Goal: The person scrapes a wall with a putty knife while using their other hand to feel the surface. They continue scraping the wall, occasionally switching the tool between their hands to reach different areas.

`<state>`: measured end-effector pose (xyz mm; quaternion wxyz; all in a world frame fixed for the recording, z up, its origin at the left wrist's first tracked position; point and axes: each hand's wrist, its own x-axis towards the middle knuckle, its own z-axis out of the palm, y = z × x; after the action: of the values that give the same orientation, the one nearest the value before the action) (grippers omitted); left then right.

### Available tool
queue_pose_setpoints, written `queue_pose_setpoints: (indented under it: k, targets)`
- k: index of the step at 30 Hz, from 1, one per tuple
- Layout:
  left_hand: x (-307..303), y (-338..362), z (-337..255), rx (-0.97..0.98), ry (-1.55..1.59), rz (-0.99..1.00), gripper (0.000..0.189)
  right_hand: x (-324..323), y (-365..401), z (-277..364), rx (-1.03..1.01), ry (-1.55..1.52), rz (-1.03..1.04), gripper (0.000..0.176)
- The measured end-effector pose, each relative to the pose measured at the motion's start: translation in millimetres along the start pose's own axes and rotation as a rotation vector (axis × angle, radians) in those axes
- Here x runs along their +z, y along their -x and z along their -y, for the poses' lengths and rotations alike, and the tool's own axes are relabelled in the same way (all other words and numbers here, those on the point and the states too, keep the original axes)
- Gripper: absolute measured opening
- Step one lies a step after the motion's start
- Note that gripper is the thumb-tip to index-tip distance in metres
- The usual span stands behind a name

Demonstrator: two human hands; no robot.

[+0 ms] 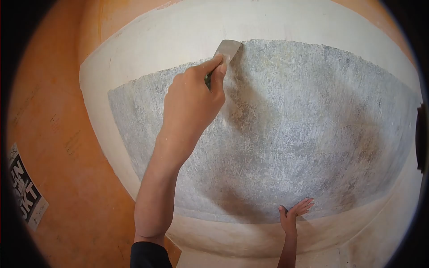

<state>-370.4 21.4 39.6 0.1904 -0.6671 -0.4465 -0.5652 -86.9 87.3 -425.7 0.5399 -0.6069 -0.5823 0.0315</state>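
Observation:
My left hand (194,96) reaches up from the lower left, its fingers wrapped round the dark handle of a metal scraper (229,48). The scraper's wide blade touches the wall at the upper edge of a rough grey patch (304,111). Lower right, my right hand (296,210) lies against the lower edge of that patch, fingers spread and thumb apart. A small dark spot shows beside its thumb, too small to make out.
A smooth whitish band (156,44) surrounds the grey patch. Orange wall (58,111) fills the left side, with a black-and-white poster (27,192) at the far left. A dark object (421,138) stands at the right edge.

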Motion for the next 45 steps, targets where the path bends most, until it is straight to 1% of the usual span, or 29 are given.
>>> queue_pose_setpoints:
  k: [3, 5, 7, 11, 13, 16, 19, 22, 23, 25, 26, 28, 29, 31, 32, 34, 37, 38, 39, 41, 45]
  targets:
    - [-1.3, 19.0, 4.3, -0.056, -0.022, 0.044, 0.033, -1.2, 0.7, -2.7, 0.007, 0.006, 0.008, 0.122]
    - [-2.8, 21.2, 0.0, -0.062, -0.042, 0.068, 0.033, 1.1, 3.1, -2.2, 0.007, 0.05, -0.02, 0.117]
    - [-13.1, 13.8, -11.3, -0.184, -0.052, 0.166, 0.033, 0.5, 2.2, -0.9, 0.006, 0.044, -0.031, 0.117]
    - [-16.9, 20.1, 1.4, -0.206, -0.105, 0.206, 0.034, 1.8, 9.3, -0.1, 0.004, 0.037, -0.014, 0.117]
    - [-9.0, 26.7, 15.6, -0.046, -0.058, 0.102, 0.035, 2.2, 4.4, -1.3, 0.005, 0.038, -0.027, 0.116]
    - [-7.7, 13.7, 6.5, -0.058, -0.05, 0.075, 0.035, -0.2, 0.5, 0.9, -0.003, 0.057, -0.033, 0.116]
    - [-11.4, 24.8, 12.7, -0.052, -0.041, 0.097, 0.034, -3.6, 5.4, 4.2, -0.005, 0.067, -0.022, 0.115]
    - [-0.1, 14.5, 13.6, -0.039, -0.024, 0.082, 0.034, 1.2, 2.7, 1.9, -0.009, 0.051, -0.041, 0.116]
    - [-5.3, 12.7, 7.8, -0.043, -0.023, 0.078, 0.034, 0.9, 1.8, 0.5, -0.015, 0.057, -0.043, 0.116]
    - [-21.9, 9.9, -8.8, -0.219, -0.106, 0.224, 0.034, 3.8, 6.0, 5.4, -0.008, 0.046, -0.026, 0.117]
    - [-19.5, 17.4, -1.5, -0.229, -0.107, 0.229, 0.034, -0.5, 8.0, 5.4, -0.002, 0.047, -0.011, 0.117]
    - [-10.0, 29.3, 15.4, -0.024, -0.09, 0.118, 0.034, -4.7, 2.0, 6.2, 0.006, 0.041, -0.01, 0.117]
    - [-8.7, 23.3, 8.2, -0.012, -0.088, 0.122, 0.034, -3.4, 2.1, 7.8, 0.016, 0.033, -0.014, 0.118]
    - [-9.8, 11.6, -7.6, -0.104, -0.087, 0.118, 0.033, -2.9, 0.3, 2.2, 0.01, 0.047, -0.024, 0.118]
    - [-10.8, 11.2, -2.8, -0.106, -0.094, 0.118, 0.033, -0.8, 1.3, 5.0, 0.01, 0.054, -0.027, 0.119]
    - [-6.6, 17.2, 12.3, 0.048, -0.124, 0.028, 0.029, 0.8, 5.6, 6.4, 0.023, 0.048, -0.017, 0.119]
    - [2.7, 37.0, 20.3, 0.088, -0.203, -0.01, 0.028, -1.5, 2.4, 2.6, 0.008, 0.05, -0.027, 0.118]
    - [8.2, 30.9, 13.2, 0.076, -0.24, -0.057, 0.028, -0.2, 2.7, 2.1, -0.006, 0.053, -0.027, 0.118]
    - [8.4, 24.5, 5.3, 0.077, -0.239, -0.061, 0.028, 0.3, 1.7, 0.8, -0.009, 0.053, -0.03, 0.118]
    - [3.1, 16.7, -6.6, 0.064, -0.338, -0.066, 0.029, 1.3, 1.6, 1.3, -0.013, 0.034, -0.042, 0.117]
    - [0.1, 26.0, -3.2, 0.012, -0.307, 0.003, 0.029, -1.5, 0.6, 2.0, 0.025, 0.044, -0.015, 0.118]
